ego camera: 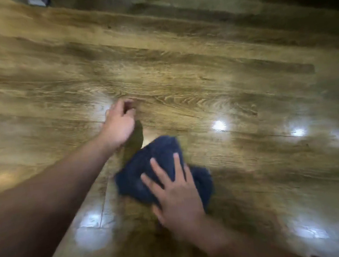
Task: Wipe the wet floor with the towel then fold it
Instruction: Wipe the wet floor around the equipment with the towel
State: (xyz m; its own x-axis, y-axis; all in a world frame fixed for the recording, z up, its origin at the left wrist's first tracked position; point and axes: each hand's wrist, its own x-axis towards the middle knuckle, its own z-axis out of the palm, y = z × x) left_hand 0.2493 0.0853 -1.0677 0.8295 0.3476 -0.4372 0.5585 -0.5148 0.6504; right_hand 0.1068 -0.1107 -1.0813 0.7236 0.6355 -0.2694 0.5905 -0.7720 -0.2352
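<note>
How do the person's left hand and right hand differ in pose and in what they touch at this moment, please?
The right hand lies flat with straight, spread fingers pressing the crumpled dark blue towel; the left hand has loosely curled fingers and holds nothing. The right hand is nearer the camera; the left hand reaches farther out over the wooden plank floor. Both are bare, above the same floor.

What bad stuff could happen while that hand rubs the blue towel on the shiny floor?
1. The towel is bunched into a lump, so the right hand pressing it with flat fingers may miss damp patches.
2. The floor looks glossy, maybe still wet, so the left hand, reaching out low over the boards, could slip if leaned on.
</note>
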